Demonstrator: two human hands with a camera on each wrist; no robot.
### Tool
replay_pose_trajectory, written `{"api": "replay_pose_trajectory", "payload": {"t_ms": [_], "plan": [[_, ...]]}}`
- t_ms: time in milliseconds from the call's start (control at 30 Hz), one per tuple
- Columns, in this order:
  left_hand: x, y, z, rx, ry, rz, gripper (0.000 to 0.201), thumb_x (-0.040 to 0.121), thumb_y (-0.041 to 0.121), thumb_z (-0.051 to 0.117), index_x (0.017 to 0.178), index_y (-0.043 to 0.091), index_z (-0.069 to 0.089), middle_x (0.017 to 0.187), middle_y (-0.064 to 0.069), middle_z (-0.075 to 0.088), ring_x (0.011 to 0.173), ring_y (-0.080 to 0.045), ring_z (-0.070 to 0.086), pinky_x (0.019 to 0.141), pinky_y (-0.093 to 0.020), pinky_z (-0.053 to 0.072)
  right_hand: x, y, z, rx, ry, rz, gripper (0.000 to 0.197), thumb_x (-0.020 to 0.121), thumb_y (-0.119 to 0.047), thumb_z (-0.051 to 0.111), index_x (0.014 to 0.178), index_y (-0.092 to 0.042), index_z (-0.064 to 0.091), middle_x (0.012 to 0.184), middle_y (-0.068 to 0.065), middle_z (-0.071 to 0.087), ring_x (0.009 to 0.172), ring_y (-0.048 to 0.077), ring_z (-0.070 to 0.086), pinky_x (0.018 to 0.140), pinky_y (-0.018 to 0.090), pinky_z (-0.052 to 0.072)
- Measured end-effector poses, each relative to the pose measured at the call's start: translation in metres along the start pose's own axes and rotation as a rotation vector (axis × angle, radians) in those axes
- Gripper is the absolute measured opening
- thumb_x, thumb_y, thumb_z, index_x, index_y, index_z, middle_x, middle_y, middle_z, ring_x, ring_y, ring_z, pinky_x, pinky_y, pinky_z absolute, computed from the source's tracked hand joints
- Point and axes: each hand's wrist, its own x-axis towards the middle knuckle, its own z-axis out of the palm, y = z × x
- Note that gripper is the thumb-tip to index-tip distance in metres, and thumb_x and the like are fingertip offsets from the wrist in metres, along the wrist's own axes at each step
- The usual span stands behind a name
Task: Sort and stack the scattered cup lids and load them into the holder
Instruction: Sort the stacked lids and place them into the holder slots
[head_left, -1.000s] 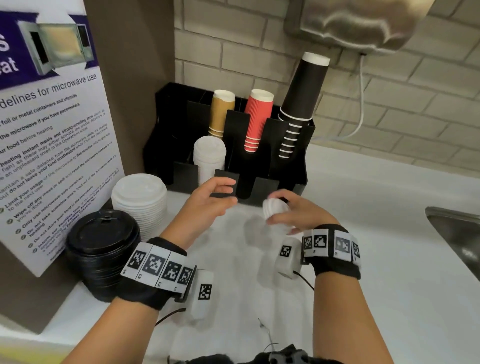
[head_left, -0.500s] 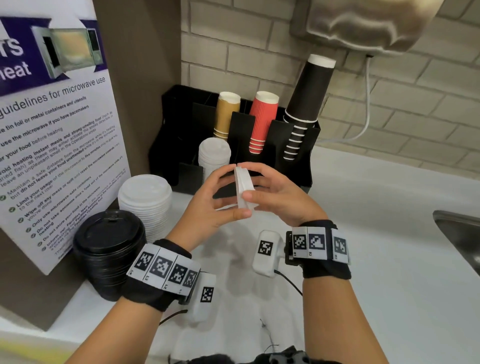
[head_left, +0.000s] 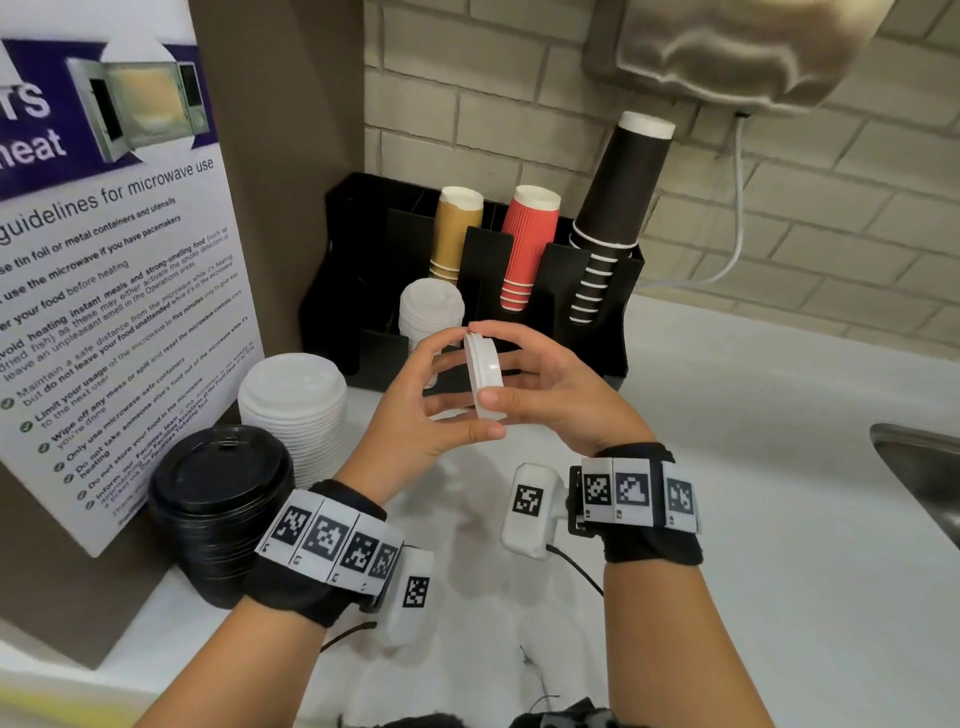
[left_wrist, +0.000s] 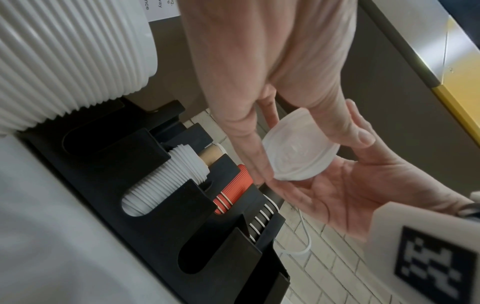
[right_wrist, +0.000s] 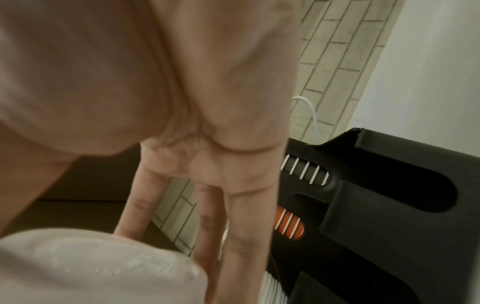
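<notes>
**A:** Fingers (head_left: 441, 345) first: on the left hand (head_left: 415, 410) they curve round the near face of the small white lids (head_left: 483, 376), thumb under the lower rim. Across from them, the right hand (head_left: 558, 387) has its fingers spread behind the far face and its thumb at the bottom edge. So both hands are clamped on the same thin bunch, which is held on edge above the counter (head_left: 779, 519), just in front of the black holder (head_left: 597, 332).

**B:** How many lids is that?

**A:** Two or three, I'd guess; the head view shows nested rims but I can't count them. The left wrist view only shows one translucent face (left_wrist: 298, 152).

**B:** So which step is this?

**A:** Squaring the bunch up, by my reading, so it nests before loading.

**B:** And working across the counter?

**A:** At far left stands the black lid stack (head_left: 221, 499), beside it the large white lid stack (head_left: 293, 400), both outside the holder. Then the holder, with a stack of small white lids (head_left: 431, 306) already in a front slot, and tan (head_left: 456, 228), red (head_left: 530, 239) and black (head_left: 618, 192) cups behind.

**B:** Next move?

**A:** Probably turn the bunch flat, match it to that small white stack and lower it on squarely. It needs a light grip, since thin lids flex.
</notes>
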Motion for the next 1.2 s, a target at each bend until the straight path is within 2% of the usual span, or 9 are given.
{"api": "replay_pose_trajectory", "payload": {"t_ms": [200, 333, 400, 467, 533, 667, 800, 967, 1200], "plan": [[0.005, -0.003, -0.001, -0.033, -0.004, -0.001, 0.085, 0.055, 0.03, 0.087, 0.126, 0.052, 0.045, 0.138, 0.006, 0.051, 0.115, -0.018, 0.062, 0.081, -0.026, 0.056, 0.008, 0.0, 0.006, -0.018, 0.058, -0.019, 0.057, 0.073, -0.02, 0.079, 0.122, -0.04, 0.057, 0.111, 0.004, 0.065, 0.1, 0.023, 0.067, 0.079, 0.039, 0.059], [0.011, -0.001, -0.008, -0.01, 0.018, -0.005, 0.095, 0.058, 0.027, 0.084, 0.141, 0.039, 0.039, 0.143, 0.006, 0.046, 0.122, -0.014, 0.057, 0.088, -0.026, 0.055, 0.028, -0.002, 0.01, -0.044, 0.056, -0.034, 0.053, 0.075, -0.012, 0.076, 0.118, -0.038, 0.057, 0.109, 0.008, 0.062, 0.097, 0.023, 0.067, 0.072, 0.034, 0.059], [0.014, 0.004, -0.016, 0.01, 0.051, -0.04, 0.1, 0.055, 0.032, 0.084, 0.142, 0.04, 0.036, 0.148, 0.006, 0.04, 0.125, -0.016, 0.054, 0.096, -0.032, 0.052, 0.047, -0.005, 0.006, -0.096, 0.068, -0.034, 0.052, 0.077, -0.009, 0.076, 0.118, -0.035, 0.057, 0.11, 0.01, 0.061, 0.096, 0.023, 0.067, 0.068, 0.029, 0.057], [0.016, 0.011, -0.026, 0.026, 0.119, -0.047, 0.091, 0.055, 0.04, 0.081, 0.135, 0.046, 0.038, 0.145, 0.006, 0.042, 0.121, -0.014, 0.056, 0.094, -0.029, 0.052, 0.071, -0.009, -0.003, -0.225, 0.139, -0.063, 0.052, 0.076, -0.011, 0.077, 0.12, -0.029, 0.057, 0.113, 0.006, 0.061, 0.1, 0.023, 0.063, 0.073, 0.033, 0.058], [0.017, 0.018, -0.036, 0.035, 0.194, -0.029, 0.066, 0.064, 0.045, 0.077, 0.122, 0.049, 0.047, 0.131, 0.01, 0.052, 0.107, -0.008, 0.063, 0.082, -0.022, 0.053, 0.1, -0.011, -0.012, -0.472, 0.219, -0.113, 0.053, 0.073, -0.017, 0.079, 0.121, -0.023, 0.057, 0.116, -0.002, 0.06, 0.102, 0.018, 0.059, 0.085, 0.033, 0.053], [0.018, 0.024, -0.051, 0.032, 0.289, -0.023, 0.024, 0.09, 0.02, 0.066, 0.106, 0.036, 0.061, 0.097, 0.014, 0.065, 0.087, -0.009, 0.069, 0.081, -0.029, 0.055, 0.146, -0.004, -0.017, -0.86, 0.203, -0.018, 0.066, 0.07, -0.029, 0.077, 0.13, -0.029, 0.05, 0.122, 0.011, 0.054, 0.112, 0.025, 0.05, 0.088, 0.027, 0.04], [0.014, 0.025, -0.056, 0.007, 0.309, -0.025, 0.019, 0.092, 0.015, 0.063, 0.103, 0.03, 0.065, 0.092, 0.01, 0.064, 0.084, -0.01, 0.067, 0.077, -0.024, 0.053, 0.168, 0.004, -0.013, -0.953, 0.134, 0.006, 0.069, 0.07, -0.029, 0.077, 0.133, -0.028, 0.048, 0.118, 0.014, 0.051, 0.108, 0.028, 0.049, 0.082, 0.027, 0.037], [0.014, 0.026, -0.055, -0.007, 0.317, -0.026, 0.018, 0.093, 0.012, 0.061, 0.102, 0.027, 0.065, 0.09, 0.009, 0.063, 0.083, -0.011, 0.066, 0.077, -0.023, 0.054, 0.181, -0.001, -0.008, -0.977, 0.079, -0.019, 0.063, 0.071, -0.025, 0.078, 0.128, -0.018, 0.052, 0.118, 0.013, 0.058, 0.109, 0.028, 0.055, 0.091, 0.038, 0.048], [0.014, 0.023, -0.05, -0.008, 0.301, -0.038, 0.02, 0.092, 0.009, 0.059, 0.099, 0.027, 0.065, 0.081, 0.017, 0.064, 0.08, -0.009, 0.065, 0.076, -0.022, 0.054, 0.184, -0.003, -0.003, -1.123, -0.021, 0.003, 0.068, 0.082, -0.027, 0.07, 0.143, -0.015, 0.043, 0.141, 0.012, 0.048, 0.128, 0.026, 0.046, 0.1, 0.028, 0.038]]}}
